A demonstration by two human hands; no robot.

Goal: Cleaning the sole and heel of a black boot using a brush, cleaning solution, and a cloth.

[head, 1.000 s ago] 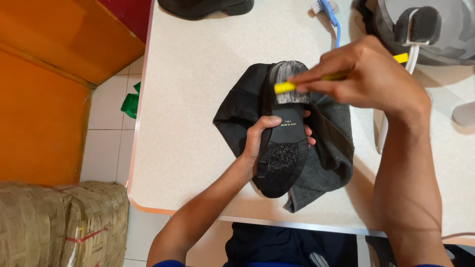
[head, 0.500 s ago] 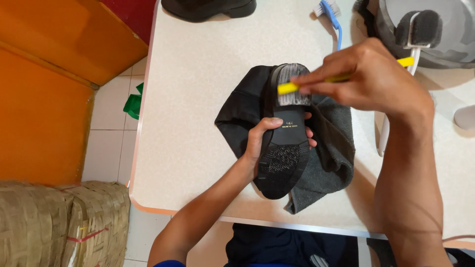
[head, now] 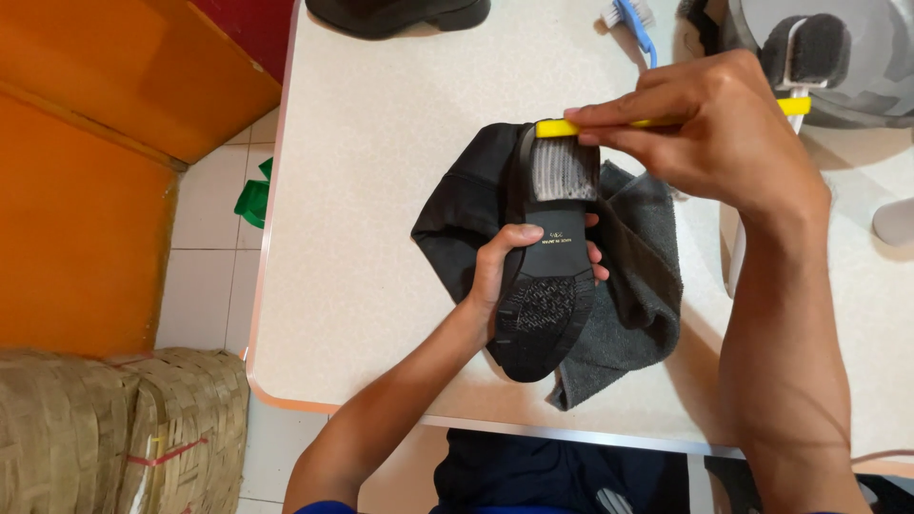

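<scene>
Brushing the heel of a black shoe held sole-up over a grey cloth.

In the head view, our left hand (head: 522,271) is clenched around the waist of the black shoe (head: 550,286), which lies sole-up on the dark grey cloth (head: 638,276) near the front edge of the white table (head: 381,190). Our right hand (head: 709,133) grasps the yellow brush (head: 562,127) with fingers on its back, the bristles touching the heel. To do this well, we judge that we should keep the shoe firm against the cloth, hold the brush flat on the heel, and make short strokes so the dirt falls on the cloth. A second black shoe (head: 395,11) and a blue brush (head: 633,19) rest well apart at the far edge.
</scene>
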